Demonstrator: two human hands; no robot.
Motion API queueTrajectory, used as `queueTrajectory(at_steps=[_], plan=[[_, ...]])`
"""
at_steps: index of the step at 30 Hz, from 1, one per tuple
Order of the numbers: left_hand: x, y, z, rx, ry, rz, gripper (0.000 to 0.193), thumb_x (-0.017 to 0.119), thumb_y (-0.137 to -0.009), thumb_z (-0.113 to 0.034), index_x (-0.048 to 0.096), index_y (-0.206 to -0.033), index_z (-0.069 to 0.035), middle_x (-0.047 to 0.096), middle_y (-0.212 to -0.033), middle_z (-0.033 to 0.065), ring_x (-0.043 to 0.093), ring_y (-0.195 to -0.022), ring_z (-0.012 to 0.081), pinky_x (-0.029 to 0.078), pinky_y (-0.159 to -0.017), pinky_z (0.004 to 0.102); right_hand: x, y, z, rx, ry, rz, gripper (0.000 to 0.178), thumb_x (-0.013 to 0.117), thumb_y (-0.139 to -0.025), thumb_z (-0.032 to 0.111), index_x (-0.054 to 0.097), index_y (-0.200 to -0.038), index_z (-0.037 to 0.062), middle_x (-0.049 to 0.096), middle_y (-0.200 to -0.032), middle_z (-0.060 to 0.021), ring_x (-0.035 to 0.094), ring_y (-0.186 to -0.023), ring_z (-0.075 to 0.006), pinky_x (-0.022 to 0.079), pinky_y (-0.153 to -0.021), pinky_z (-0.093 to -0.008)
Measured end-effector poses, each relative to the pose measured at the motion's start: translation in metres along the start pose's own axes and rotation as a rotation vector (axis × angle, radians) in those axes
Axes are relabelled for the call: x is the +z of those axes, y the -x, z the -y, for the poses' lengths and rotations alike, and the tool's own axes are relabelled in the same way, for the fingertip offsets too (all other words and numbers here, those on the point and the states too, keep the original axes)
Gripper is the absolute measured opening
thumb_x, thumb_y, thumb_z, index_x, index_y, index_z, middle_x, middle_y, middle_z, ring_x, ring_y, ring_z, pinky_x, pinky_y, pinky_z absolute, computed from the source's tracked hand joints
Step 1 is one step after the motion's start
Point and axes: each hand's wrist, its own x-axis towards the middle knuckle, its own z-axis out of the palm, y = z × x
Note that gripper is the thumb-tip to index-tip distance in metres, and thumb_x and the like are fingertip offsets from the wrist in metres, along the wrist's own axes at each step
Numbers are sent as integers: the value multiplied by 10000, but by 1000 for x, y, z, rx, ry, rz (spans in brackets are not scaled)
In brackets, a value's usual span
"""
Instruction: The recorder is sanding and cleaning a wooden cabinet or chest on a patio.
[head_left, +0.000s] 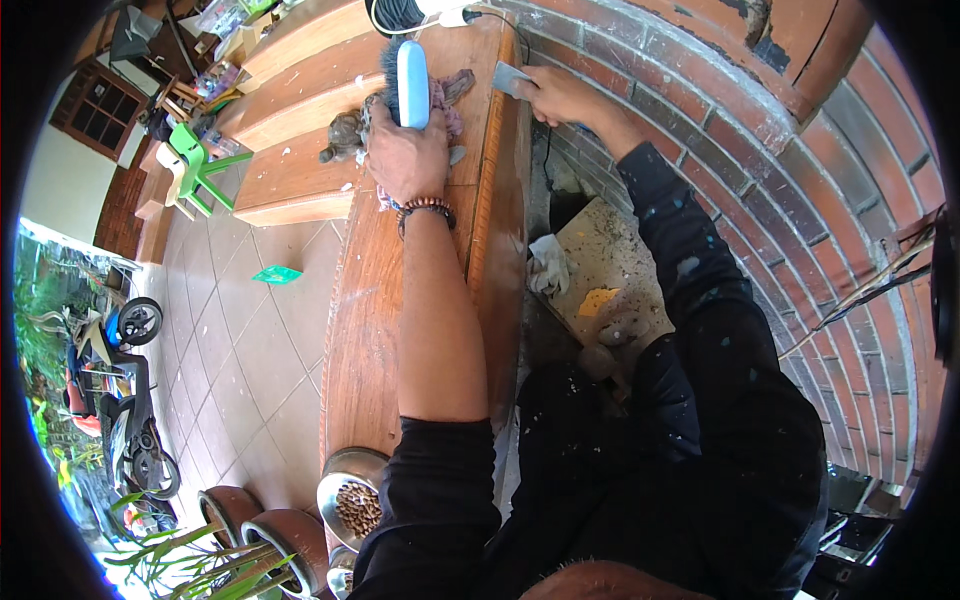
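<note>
Left grip point(408, 162) is closed round an oblong blue-backed brush with dark bristles point(412, 85), up over the long brown wooden ledge point(365, 350). Right grip point(565, 97) is pinching a flat grey metal scraper point(508, 79) by the ledge's edge; can't tell if they touch. Imo, hold that blade low so its corners don't gouge the wood.

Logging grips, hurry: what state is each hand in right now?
Left hand: closed, holding a blue-backed brush.
Right hand: closed, holding a flat grey piece.
</note>
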Motion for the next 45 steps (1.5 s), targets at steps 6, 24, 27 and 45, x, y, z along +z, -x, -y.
queueTrajectory(at_steps=[6,24,27,45], plan=[[0,1,-1,11,-4,8,556,822,-727,-297,607,-1135,14,685,-1099,271,647,-1046,438,506,-925,499,-12,-12,-4,60,-260,86,398,437,-1077,331,536,-1331,42,678,-815,-37,625,-576,-139,472,-493,-334],[6,-1,9,22,-19,-41,530,831,-756,-351,636,-1132,-33,712,-1027,249,672,-976,439,526,-866,488,3,-37,-18,-184,308,-169,392,634,-935,468,743,-1129,146,741,-1052,-122,693,-978,-357,545,-840,-504],[7,0,6,32,-1,-55,535,831,-756,-361,635,-1131,-34,711,-1026,252,673,-977,439,526,-865,490,1,-40,-19,-221,354,-201,413,635,-936,488,739,-1157,156,740,-1045,-122,696,-978,-350,551,-852,-490],[4,-1,0,22,7,-22,538,823,-724,-336,611,-1096,-10,689,-1052,271,657,-999,459,521,-884,527,3,-42,-10,-196,357,-256,567,635,-894,619,731,-1166,131,735,-1044,-180,696,-1010,-381,546,-868,-502]])
